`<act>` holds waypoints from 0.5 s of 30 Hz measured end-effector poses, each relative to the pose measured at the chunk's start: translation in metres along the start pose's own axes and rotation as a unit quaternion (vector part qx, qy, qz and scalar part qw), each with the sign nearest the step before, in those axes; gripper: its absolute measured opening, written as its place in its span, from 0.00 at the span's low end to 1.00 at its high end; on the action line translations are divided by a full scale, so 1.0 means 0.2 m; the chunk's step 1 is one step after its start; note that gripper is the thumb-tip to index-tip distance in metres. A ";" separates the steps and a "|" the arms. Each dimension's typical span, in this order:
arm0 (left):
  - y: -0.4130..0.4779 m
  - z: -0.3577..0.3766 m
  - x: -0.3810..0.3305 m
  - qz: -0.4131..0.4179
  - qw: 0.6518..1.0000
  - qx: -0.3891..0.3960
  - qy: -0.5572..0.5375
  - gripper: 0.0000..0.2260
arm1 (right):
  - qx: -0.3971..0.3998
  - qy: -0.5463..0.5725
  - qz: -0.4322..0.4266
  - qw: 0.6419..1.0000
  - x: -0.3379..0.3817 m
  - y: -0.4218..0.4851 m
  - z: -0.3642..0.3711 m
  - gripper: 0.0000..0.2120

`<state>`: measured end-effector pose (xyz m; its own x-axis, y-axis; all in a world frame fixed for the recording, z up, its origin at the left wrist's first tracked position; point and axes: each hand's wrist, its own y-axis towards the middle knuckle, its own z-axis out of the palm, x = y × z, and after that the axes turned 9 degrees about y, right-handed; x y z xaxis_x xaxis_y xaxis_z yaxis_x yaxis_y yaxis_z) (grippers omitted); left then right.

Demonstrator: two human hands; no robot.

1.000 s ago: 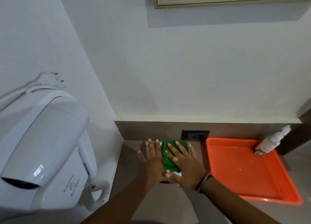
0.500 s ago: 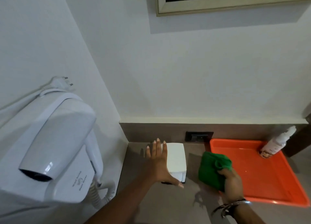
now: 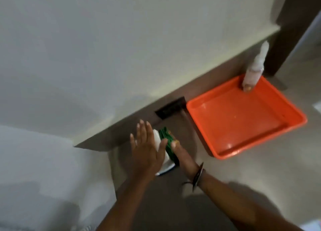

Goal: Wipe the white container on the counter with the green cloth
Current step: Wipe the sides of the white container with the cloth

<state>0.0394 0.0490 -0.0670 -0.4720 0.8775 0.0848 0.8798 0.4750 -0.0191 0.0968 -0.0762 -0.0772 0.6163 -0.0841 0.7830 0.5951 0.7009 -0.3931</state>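
Observation:
A small white container (image 3: 157, 139) stands on the grey counter near the back wall. My left hand (image 3: 145, 149) lies flat against its left side, fingers stretched out and apart, thumb across its top. My right hand (image 3: 182, 157) presses the folded green cloth (image 3: 167, 137) against the container's right side and top edge. Both hands hide most of the container; only a strip of its top and its lower front corner (image 3: 165, 168) show. The picture is tilted and blurred.
An orange tray (image 3: 234, 119) sits on the counter to the right, with a white spray bottle (image 3: 254, 69) standing in its far corner. A dark wall socket (image 3: 171, 109) is just behind the container. A white wall closes off the left side.
My right hand has brought the green cloth from beside the tray back onto the container's right side. My left hand stays on the container. The view has tilted and the hair dryer has left the frame.

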 end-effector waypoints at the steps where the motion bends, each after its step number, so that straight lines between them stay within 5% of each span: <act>1: 0.00 0.01 0.00 -0.002 1.000 0.000 0.008 0.40 | 0.013 0.046 0.020 0.999 -0.02 0.02 -0.01 0.44; 3: 0.00 0.03 0.00 -0.004 1.000 0.000 0.014 0.41 | 0.046 0.085 0.033 0.995 -0.01 0.06 -0.05 0.47; 5: 0.00 0.05 0.00 -0.004 1.000 0.006 0.008 0.40 | 0.036 0.049 0.022 0.998 -0.01 0.13 -0.08 0.30; 7: 0.00 0.03 0.00 -0.011 1.000 0.011 0.017 0.39 | 0.044 0.013 0.008 0.999 0.00 0.16 -0.09 0.23; 9: 0.00 0.02 0.00 -0.006 0.999 0.031 0.035 0.38 | 0.058 -0.020 -0.023 0.998 -0.06 0.15 -0.11 0.25; 12: 0.01 -0.01 -0.01 -0.015 0.998 0.056 0.032 0.39 | 0.073 -0.049 -0.070 0.994 -0.16 0.02 -0.13 0.41; 15: 0.02 -0.02 -0.03 -0.025 0.996 0.075 0.032 0.42 | 0.084 -0.007 -0.026 0.996 -0.20 -0.07 -0.14 0.38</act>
<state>0.0453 0.0459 -0.0631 -0.5067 0.8485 0.1528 0.8342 0.5273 -0.1618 0.0782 -0.1035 -0.1160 0.5791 -0.1153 0.8071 0.5312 0.8043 -0.2663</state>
